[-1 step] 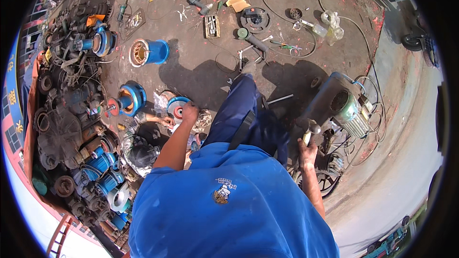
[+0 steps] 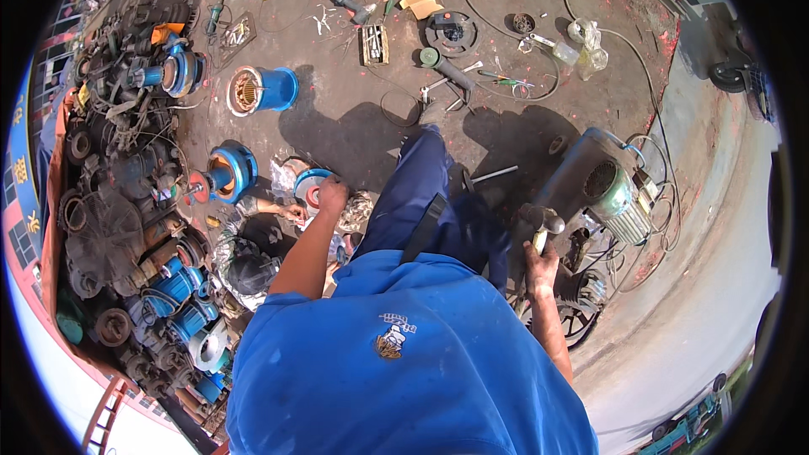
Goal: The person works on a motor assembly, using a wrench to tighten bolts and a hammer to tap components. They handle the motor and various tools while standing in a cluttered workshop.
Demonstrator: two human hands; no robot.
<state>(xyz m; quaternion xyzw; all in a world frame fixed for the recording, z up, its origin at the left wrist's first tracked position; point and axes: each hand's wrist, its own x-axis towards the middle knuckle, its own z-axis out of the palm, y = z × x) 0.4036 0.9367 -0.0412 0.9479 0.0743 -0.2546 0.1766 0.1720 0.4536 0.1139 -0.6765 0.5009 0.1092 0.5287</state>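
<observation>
My right hand (image 2: 541, 271) is closed round the pale handle of a hammer (image 2: 552, 224), its metal head up, beside my right leg. My left hand (image 2: 333, 194) looks curled, against the right edge of a round blue-rimmed motor part (image 2: 312, 185) with a reddish centre. Its fingertips are hidden, and I cannot make out what they hold. Just left of that part is a co-worker's bare hand (image 2: 293, 212); the co-worker, in a dark cap (image 2: 253, 273) and patterned sleeves, is low down beside me.
Left stands a heap of old motors and parts (image 2: 109, 227). Blue motor housings (image 2: 276, 90) sit on the ground near it. Ahead lie an angle grinder (image 2: 447, 69), a cordless drill (image 2: 350, 2), wrenches and cables. A green motor (image 2: 619, 202) stands to the right.
</observation>
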